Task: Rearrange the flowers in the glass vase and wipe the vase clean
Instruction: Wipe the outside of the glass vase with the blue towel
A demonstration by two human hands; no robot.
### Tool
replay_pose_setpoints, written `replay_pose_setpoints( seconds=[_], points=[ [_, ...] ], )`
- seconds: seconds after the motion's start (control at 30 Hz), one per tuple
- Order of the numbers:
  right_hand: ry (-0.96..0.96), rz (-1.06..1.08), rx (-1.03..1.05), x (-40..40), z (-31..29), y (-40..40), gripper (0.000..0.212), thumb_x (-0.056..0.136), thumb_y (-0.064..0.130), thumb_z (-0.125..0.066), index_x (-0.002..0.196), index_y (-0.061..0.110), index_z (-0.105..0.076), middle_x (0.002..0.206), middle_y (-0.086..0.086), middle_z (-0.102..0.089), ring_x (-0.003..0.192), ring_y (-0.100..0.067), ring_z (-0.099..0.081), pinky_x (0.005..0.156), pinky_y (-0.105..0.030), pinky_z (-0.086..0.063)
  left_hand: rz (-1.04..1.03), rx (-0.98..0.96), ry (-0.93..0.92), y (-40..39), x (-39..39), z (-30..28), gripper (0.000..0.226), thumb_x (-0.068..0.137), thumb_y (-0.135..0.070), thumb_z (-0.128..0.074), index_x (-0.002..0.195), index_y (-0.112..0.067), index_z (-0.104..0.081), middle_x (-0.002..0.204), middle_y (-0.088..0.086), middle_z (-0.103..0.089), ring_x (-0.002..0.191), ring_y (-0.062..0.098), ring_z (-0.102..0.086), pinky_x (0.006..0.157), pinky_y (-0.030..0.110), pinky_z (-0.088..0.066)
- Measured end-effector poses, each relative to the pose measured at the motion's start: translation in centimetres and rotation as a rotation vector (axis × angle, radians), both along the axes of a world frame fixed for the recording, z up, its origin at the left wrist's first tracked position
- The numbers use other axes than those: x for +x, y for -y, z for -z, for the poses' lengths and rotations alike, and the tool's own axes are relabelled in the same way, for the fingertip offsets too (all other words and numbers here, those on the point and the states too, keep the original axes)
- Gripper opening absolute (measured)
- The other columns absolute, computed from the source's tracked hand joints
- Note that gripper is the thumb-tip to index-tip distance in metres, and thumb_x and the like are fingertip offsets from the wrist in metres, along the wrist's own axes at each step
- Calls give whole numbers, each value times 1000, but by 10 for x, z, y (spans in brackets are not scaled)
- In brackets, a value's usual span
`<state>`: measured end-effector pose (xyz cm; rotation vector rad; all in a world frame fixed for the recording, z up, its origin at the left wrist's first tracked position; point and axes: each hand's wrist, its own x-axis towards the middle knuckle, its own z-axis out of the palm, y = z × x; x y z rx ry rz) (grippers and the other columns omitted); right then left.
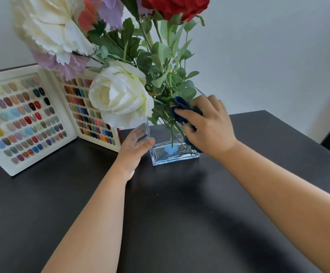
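so your glass vase [172, 140] sits toward the far edge of the dark surface [180, 213], roughly mid-width, straight ahead of both hands. it stands upright, stems running up out of it, with its wide face toward you. your right hand [209, 127] is closed around a dark blue cloth [182, 109], pressing it on the vase's right side near the rim. your left hand [134, 148] is spread open, flat against the left wall, bracing. the right is the working one, i'd say. the near side and right of the surface have plenty of room; on the left the nail colour chart [28, 123] stands close, and the white flower [118, 95] hangs over your left hand, so sweep gently.
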<state>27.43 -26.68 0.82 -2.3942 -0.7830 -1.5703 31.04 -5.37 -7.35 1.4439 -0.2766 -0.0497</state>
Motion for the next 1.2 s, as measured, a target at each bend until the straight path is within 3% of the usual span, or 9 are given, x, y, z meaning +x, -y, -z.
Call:
replay_pose_setpoints(
  seconds=[0.2,0.27,0.4,0.53,0.63,0.77,0.87,1.07,1.2],
  points=[
    [25,-51,-116,-1,5,-43,34,81,3,-47,96,12,-76,79,-12,-65,63,-31,-53,55,-38,-44,1,-21,-59,-4,0,0,60,85,-49,-63,138,-25,-51,138,-3,-58,129,14,-52,110,48,-35],
    [24,-40,-158,-4,11,-50,39,90,7,-38,97,12,-76,79,-10,-65,63,-29,-52,55,-37,-41,-25,-62,-107,-4,0,-1,62,89,-57,-48,139,-22,-51,139,-2,-58,130,16,-51,107,43,-37],
    [-16,42,-319,-9,37,-57,28,82,5,-58,103,13,-74,83,-7,-66,64,-28,-52,54,-37,-41,-23,-137,-141,-4,0,-1,61,99,-55,-26,143,-18,-47,146,6,-50,132,23,-46,110,47,-30],
    [-103,128,-506,-19,60,-60,27,80,7,-50,82,19,-74,87,-2,-66,67,-24,-54,57,-33,-35,-14,-137,-155,-5,3,2,64,99,-57,-20,143,-20,-48,146,4,-50,136,25,-43,112,49,-27],
    [-189,168,-630,-23,69,-61,17,76,11,-58,70,21,-70,88,1,-65,73,-23,-57,61,-32,-39,-27,-92,-134,-4,4,3,69,93,-66,-27,142,-22,-48,143,-1,-53,135,22,-45,109,41,-34],
    [-226,197,-740,-24,70,-52,20,71,9,-58,57,22,-64,85,4,-63,73,-21,-56,64,-31,-39,-52,-44,-93,-2,2,4,100,55,-85,-64,138,-32,-47,139,-5,-55,128,14,-51,102,42,-42],
    [-290,244,-812,-26,70,-33,14,62,11,-63,53,23,-62,82,5,-63,73,-21,-57,65,-30,-41,-66,-14,-34,-1,4,7,112,41,-76,-80,137,-34,-39,133,-6,-57,119,7,-56,96,36,-47],
    [-341,369,-769,-26,72,21,14,63,9,-59,59,21,-66,86,-1,-62,74,-27,-56,62,-34,-38,-85,73,32,3,6,13,127,40,-49,-95,145,-29,-26,143,4,-49,130,20,-49,105,43,-44],
    [-360,417,-729,-26,72,48,13,66,13,-70,72,25,-74,89,-1,-62,76,-28,-55,63,-35,-38,-89,117,52,3,8,17,118,39,-51,-94,138,-40,-31,133,-12,-52,122,2,-51,80,11,-48]
  ],
)
